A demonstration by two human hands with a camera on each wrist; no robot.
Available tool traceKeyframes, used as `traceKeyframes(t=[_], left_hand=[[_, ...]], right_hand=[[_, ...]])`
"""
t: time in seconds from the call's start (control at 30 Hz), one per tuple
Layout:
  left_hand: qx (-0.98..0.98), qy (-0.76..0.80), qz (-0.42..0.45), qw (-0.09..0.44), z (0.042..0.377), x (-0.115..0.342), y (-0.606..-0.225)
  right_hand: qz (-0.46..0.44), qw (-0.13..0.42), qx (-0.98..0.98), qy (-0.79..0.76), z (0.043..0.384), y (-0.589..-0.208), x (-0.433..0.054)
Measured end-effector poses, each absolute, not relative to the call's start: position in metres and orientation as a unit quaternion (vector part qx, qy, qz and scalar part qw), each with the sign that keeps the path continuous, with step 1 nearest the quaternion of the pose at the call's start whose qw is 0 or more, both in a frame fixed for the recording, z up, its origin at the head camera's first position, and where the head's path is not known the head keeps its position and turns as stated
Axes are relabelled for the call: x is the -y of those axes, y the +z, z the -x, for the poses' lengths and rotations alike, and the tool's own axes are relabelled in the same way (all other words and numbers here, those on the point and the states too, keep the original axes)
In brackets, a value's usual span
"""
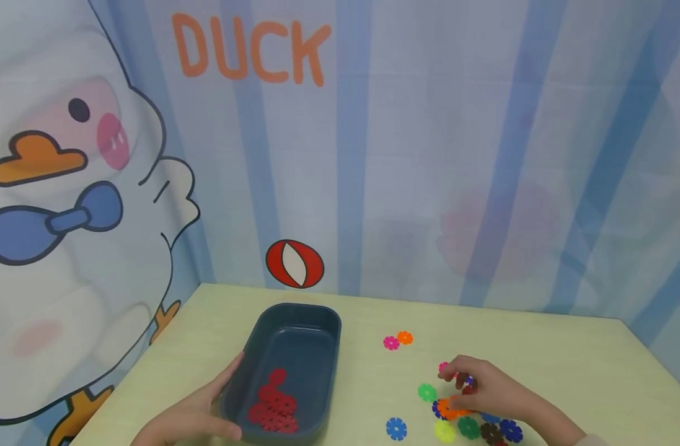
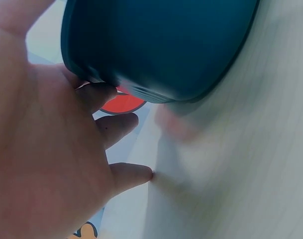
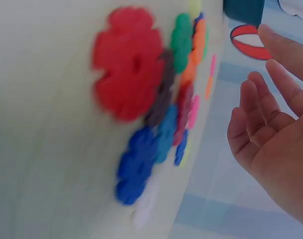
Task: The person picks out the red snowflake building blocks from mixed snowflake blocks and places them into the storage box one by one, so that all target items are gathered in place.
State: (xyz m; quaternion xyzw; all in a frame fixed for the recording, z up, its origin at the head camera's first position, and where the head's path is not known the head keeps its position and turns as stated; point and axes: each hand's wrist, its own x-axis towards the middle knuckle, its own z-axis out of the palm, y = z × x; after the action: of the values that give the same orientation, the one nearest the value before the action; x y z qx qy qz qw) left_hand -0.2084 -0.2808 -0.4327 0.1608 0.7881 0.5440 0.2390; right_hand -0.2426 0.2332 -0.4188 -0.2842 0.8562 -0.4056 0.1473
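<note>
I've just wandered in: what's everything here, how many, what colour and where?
Tray: one, dark blue-grey, on the table
Red discs: at least six, red, overlapping in the tray
Mixed discs: overlapping, exact count unclear, many colours, right of the tray
Blue disc: one, blue, between tray and mixed discs
Pink disc: one, pink, farther back
Orange disc: one, orange, beside the pink one
Table: one, pale yellow, underneath
Curtain: one, pale blue striped, behind
Duck picture: one, mostly white, left
Lettering: one word, "DUCK", orange, above
Ball picture: one, red and white, behind the tray
Left grip: one bare hand, against the tray
Right grip: one bare hand, over the mixed discs
</note>
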Motion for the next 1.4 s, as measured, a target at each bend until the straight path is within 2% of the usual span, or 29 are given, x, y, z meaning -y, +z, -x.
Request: traceKeyframes(t=[0.53, 1.4], left_hand=[[-0.784, 0.549, -0.160, 0.241, 0.209, 0.281, -0.433], [-0.792, 0.541, -0.162, 0.233, 0.209, 0.281, -0.434]], right_hand=[[0.224, 0.172, -0.886, -0.367, 0.243, -0.432, -0.260], [0.236, 0.168, -0.895, -0.340, 0.246, -0.436, -0.262]])
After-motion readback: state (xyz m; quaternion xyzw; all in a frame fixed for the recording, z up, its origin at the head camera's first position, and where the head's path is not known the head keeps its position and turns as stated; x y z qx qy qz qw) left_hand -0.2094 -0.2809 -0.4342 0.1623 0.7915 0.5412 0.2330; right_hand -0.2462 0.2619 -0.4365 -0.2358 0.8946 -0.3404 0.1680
